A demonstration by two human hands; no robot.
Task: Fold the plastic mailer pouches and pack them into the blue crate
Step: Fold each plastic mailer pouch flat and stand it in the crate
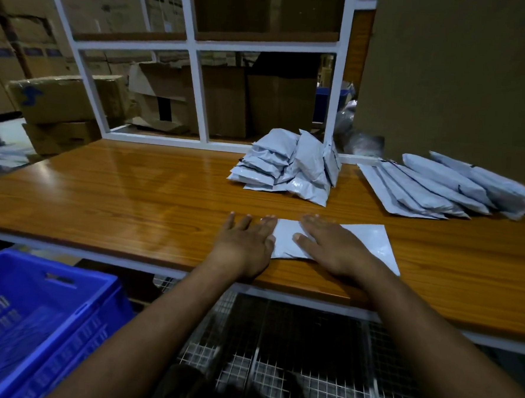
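Observation:
A pale grey plastic mailer pouch (pixel 372 241) lies flat near the front edge of the wooden table (pixel 117 196). My right hand (pixel 332 243) presses flat on its middle with straight fingers. My left hand (pixel 246 244) lies flat at the pouch's left end, fingers spread, partly on the table. A heap of folded pouches (pixel 291 166) sits behind, against the white frame. A row of longer unfolded pouches (pixel 440 188) fans out at the right. The blue crate (pixel 74 282) stands lower left, below the table edge.
A white-framed shelf (pixel 196 96) with cardboard boxes rises behind the table. A tall cardboard sheet (pixel 462 72) stands at the back right. Brown cartons (pixel 64 100) are stacked at the left. A wire mesh rack (pixel 307 355) lies under the table in front of me.

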